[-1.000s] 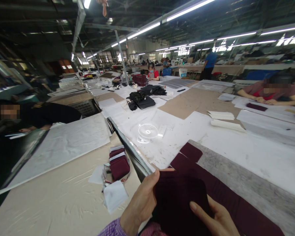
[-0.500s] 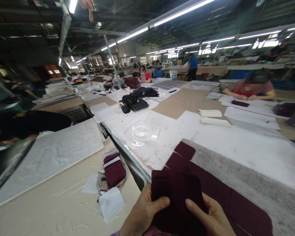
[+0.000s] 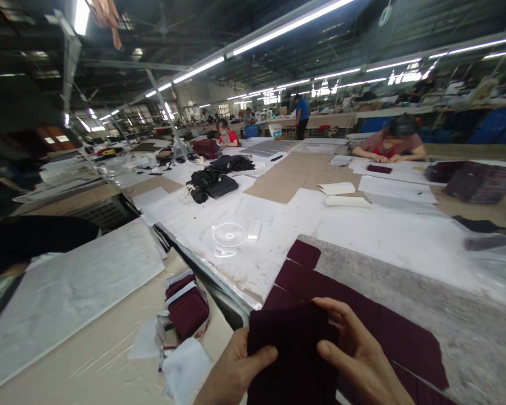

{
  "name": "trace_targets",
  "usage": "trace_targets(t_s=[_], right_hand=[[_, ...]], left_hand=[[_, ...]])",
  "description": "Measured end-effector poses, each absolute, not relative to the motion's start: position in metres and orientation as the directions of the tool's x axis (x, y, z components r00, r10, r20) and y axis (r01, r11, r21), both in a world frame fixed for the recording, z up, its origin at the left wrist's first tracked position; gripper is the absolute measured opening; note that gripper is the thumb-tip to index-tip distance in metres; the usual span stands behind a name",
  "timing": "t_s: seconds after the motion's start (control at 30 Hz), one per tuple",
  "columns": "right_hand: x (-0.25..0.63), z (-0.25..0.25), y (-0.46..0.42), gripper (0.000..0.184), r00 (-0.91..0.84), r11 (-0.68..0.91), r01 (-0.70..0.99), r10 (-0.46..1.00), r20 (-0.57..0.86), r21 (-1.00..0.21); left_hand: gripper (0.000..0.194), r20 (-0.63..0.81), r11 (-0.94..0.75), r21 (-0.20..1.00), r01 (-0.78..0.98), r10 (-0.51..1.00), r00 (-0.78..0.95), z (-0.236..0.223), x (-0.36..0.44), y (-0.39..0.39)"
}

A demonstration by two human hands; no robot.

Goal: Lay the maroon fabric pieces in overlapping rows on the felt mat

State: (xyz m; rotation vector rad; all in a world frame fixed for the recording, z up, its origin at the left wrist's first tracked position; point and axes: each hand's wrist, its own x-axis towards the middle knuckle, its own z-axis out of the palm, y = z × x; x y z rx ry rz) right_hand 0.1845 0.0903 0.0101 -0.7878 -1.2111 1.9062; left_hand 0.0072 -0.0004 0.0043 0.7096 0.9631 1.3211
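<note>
Beyond our left grip (image 3: pixel 238 368) and right grip (image 3: pixel 362 357) we saw the white worktop (image 3: pixel 274 219). Just right of the grip lay a grey sheet (image 3: pixel 409 289), bordered by flat burgundy pieces (image 3: pixel 362 309). Between the two grips we had a dark burgundy cloth (image 3: pixel 293 360), its left edge pinched by the left, its right edge by the right. Left of the grip sat a burgundy-and-pale bundle (image 3: pixel 188 312); ahead, a white fan (image 3: pixel 230 234).
</note>
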Motion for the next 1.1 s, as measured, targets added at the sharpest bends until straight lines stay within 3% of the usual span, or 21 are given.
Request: trace_targets(t_s=[0.1, 0.33, 0.57, 0.77, 0.97, 1.1], right_hand=[[0.185, 0.01, 0.091, 0.041, -0.543, -0.286, -0.221, 0.83, -0.126, -0.932], [0.189, 0.001, 0.096, 0.05, -0.547, -0.239, -0.083, 0.822, -0.156, -0.967], [0.188, 0.004, 0.098, 0.048, -0.7, -0.355, -0.155, 0.698, -0.15, -0.922], [0.189, 0.009, 0.099, 0.045, -0.686, -0.274, -0.157, 0.722, -0.095, -0.949], [0.182, 0.014, 0.093, 0.069, -0.761, -0.344, -0.145, 0.639, -0.117, -0.928], [0.176, 0.004, 0.089, 0.05, -0.735, -0.344, -0.049, 0.648, -0.199, -0.938]], left_hand=[[0.035, -0.169, 0.142, 0.872, -0.468, 0.985, -0.017, 0.005, 0.007, -0.001], [0.037, -0.196, 0.175, 0.904, -0.39, 0.981, -0.014, 0.015, 0.002, 0.001], [0.038, -0.258, 0.236, 0.924, -0.302, 0.966, -0.036, 0.013, -0.005, -0.007], [0.04, -0.281, 0.273, 0.922, -0.274, 0.96, 0.009, 0.014, -0.008, -0.007], [0.034, -0.185, 0.105, 0.916, -0.386, 0.967, -0.174, 0.014, -0.002, 0.005], [0.027, -0.147, -0.015, 0.879, -0.477, 0.942, -0.301, 0.017, 0.007, 0.013]])
